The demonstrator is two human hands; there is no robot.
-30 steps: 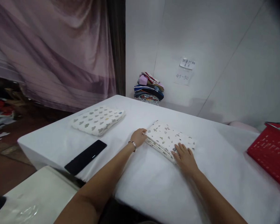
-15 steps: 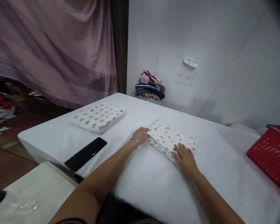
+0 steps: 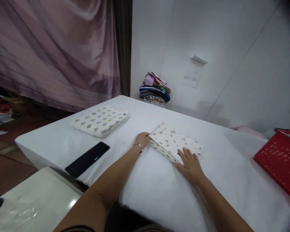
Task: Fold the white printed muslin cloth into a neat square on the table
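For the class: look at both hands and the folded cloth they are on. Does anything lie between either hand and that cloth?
Nothing visible does. The left hand touches the corner of the folded cloth, and the right hand rests on its near edge. The black phone lies off to the left.

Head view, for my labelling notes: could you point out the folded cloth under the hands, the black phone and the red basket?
Folded printed cloth [image 3: 170, 139]: head view, middle of its top face.
Black phone [image 3: 87, 159]: head view, its screen.
Red basket [image 3: 279, 164]: head view, its side wall.
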